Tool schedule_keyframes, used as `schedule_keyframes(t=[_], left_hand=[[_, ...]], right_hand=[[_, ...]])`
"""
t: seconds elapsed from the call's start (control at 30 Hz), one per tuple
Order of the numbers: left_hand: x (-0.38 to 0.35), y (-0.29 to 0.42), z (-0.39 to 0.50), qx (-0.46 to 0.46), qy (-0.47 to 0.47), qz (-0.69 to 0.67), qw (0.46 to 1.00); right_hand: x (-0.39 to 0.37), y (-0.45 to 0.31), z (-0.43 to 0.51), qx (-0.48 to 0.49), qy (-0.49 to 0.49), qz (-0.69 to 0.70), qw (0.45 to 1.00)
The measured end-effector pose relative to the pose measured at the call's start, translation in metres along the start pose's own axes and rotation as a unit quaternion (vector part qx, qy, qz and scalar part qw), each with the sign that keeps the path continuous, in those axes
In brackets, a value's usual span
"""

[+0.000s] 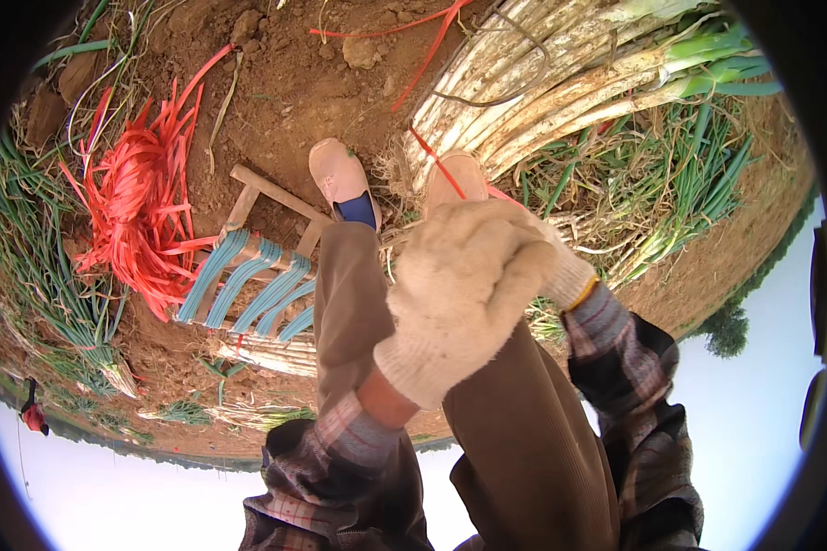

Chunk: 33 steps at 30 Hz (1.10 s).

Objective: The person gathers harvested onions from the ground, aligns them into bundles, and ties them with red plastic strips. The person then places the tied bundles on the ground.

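My left hand [448,324] and my right hand [541,241], both in cream knitted gloves, overlap in front of my knees. Their fingers are curled in and the fingertips are hidden. A red plastic strap [435,160] crosses the root end of a big bundle of long white-stemmed onions [524,89]. It runs straight and taut in under my hands, and a second stretch of it enters near my right hand. The bundle lies on the soil, its roots beside my right shoe [455,178]. A dark thin cord or wire [482,103] loops loosely over the stems.
A wooden stool with blue-green cord webbing [248,286] stands tilted by my left leg. Beyond it lies a tangled heap of red plastic strap [138,206]. Green-topped onions [76,296] line the left side; loose leafy stalks [648,186] lie right. A person [34,417] is far off.
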<state>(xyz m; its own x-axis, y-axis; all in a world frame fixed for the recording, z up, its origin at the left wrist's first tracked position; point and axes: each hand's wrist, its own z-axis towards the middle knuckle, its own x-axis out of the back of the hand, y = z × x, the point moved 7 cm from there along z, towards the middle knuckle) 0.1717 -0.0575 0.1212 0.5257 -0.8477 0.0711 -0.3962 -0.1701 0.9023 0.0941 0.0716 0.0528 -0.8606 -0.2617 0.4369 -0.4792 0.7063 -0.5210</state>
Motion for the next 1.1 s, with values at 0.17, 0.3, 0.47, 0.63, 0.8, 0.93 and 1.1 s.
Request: schedule_keyframes(t=[0.17, 0.3, 0.47, 0.63, 0.8, 0.93, 1.1], left_hand=[[-0.002, -0.092, -0.005, 0.282, -0.017, 0.050, 0.958], [-0.026, -0.140, 0.018, 0.181, 0.025, 0.036, 0.983], [-0.045, -0.179, 0.023, 0.255, -0.098, -0.060, 0.960], [-0.042, -0.146, 0.030, 0.197, -0.177, 0.142, 0.954], [-0.036, -0.128, 0.024, 0.165, -0.173, 0.187, 0.953], [-0.039, -0.109, 0.016, 0.107, -0.101, 0.175, 0.974], [-0.060, -0.108, 0.011, 0.103, -0.146, 0.165, 0.970]], right_hand=[[0.029, 0.043, -0.002, -0.221, -0.086, -0.340, 0.910], [0.029, 0.001, 0.031, -0.021, 0.265, 0.111, 0.958], [-0.030, 0.012, 0.065, -0.128, 0.184, 0.683, 0.695], [-0.018, 0.000, 0.048, -0.225, 0.161, 0.641, 0.716], [-0.019, -0.017, 0.031, -0.266, 0.166, 0.633, 0.708], [-0.006, -0.019, 0.019, -0.221, 0.146, 0.636, 0.725], [-0.003, -0.007, 0.009, -0.253, 0.085, 0.572, 0.775]])
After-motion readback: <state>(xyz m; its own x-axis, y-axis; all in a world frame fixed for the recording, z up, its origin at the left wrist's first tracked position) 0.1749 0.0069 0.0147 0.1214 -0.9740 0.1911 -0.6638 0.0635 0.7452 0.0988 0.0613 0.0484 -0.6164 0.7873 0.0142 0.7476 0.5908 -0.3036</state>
